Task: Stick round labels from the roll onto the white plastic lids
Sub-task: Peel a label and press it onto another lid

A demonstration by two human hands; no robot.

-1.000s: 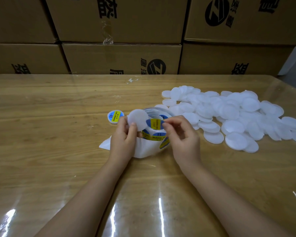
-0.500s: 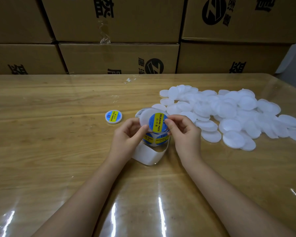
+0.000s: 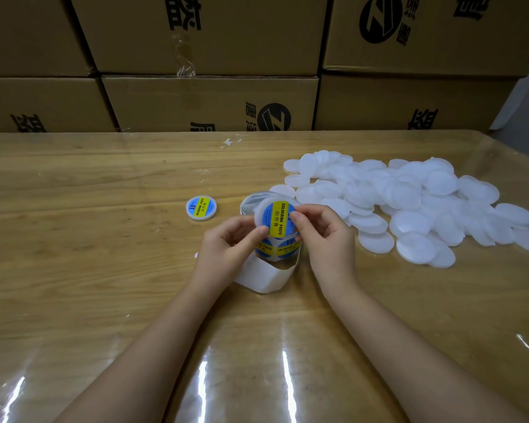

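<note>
Both forearms reach in from the near edge of the wooden table (image 3: 74, 239) and meet near its middle, wrists apart and fingertips close together. The left hand (image 3: 226, 242) has its fingers curled, the thumb stretched up and to the right so that its tip presses the lower left edge of a white plastic lid (image 3: 258, 213). The right hand (image 3: 324, 236) mirrors it: fingers bent and tucked behind, thumb pressed onto the lid's right side. Between them the two hands pinch the lid and hold it tilted up toward the camera, just above the label roll (image 3: 277, 250).

A round blue label (image 3: 277, 219) with a yellow band reading "SOLDERING PASTE" lies on the lid's face, both thumbs touching its edge. A bare white backing strip (image 3: 263, 277) loops out from the roll on its near side, under the left wrist.

To the left, well apart from the hands, one labelled lid (image 3: 201, 207) lies flat on the table. To the right and farther back spreads a loose pile of unlabelled lids (image 3: 409, 203). Cardboard boxes (image 3: 208, 102) are stacked along the far edge.
</note>
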